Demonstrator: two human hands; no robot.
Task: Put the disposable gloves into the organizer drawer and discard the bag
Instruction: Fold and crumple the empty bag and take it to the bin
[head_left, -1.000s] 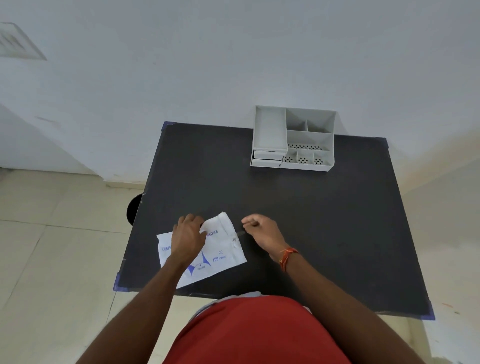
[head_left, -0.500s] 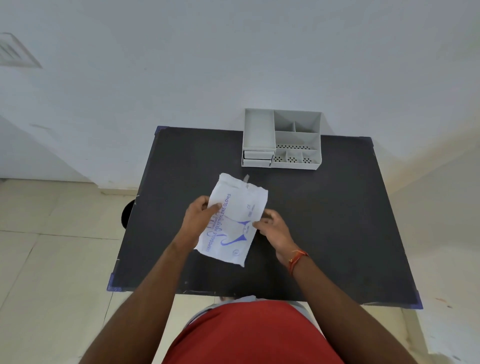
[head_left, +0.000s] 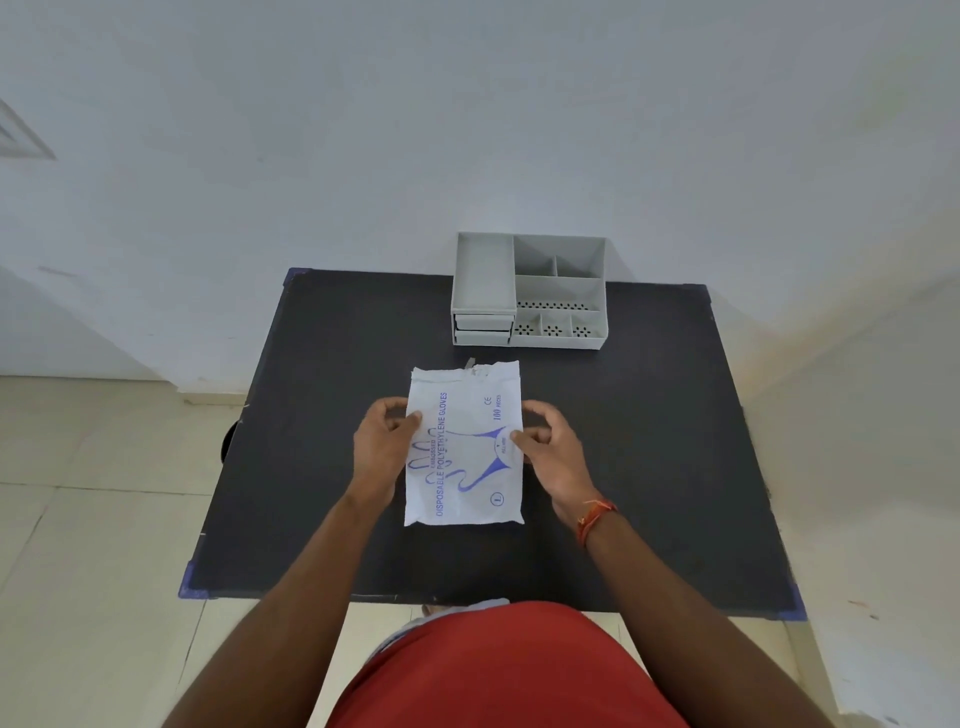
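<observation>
A flat white plastic bag of disposable gloves (head_left: 464, 447), printed in blue with a glove outline and the words "DISPOSABLE POLYETHYLENE GLOVES" and "100 PIECES", is held over the middle of a black rectangular tabletop (head_left: 322, 395) with blue-taped corners. The bag is turned so that its long side runs away from the person, and its crinkled, torn-looking top edge points toward the far side of the tabletop. Whether its lower edge rests on the surface or is lifted clear cannot be told.

The bag is gripped at both long edges. The left hand (head_left: 382, 447) is closed on the left edge, with the thumb laid over the printed face and the fingers behind. The right hand (head_left: 553, 447) is closed on the right edge in the same way, its thumb pressed on the print near the blue glove drawing. A red-orange thread band (head_left: 596, 514) is worn on the right wrist.

A light grey plastic desk organizer (head_left: 530, 291) is set at the far edge of the tabletop, against a pale wall (head_left: 467, 104), well apart from the bag. A tall open tray is seen on its left side above two shut drawers (head_left: 483, 330), and several open compartments with perforated floors are seen on its right. A red garment (head_left: 514, 670) fills the bottom of the view, and pale floor tiles (head_left: 93, 519) are seen to the left.
</observation>
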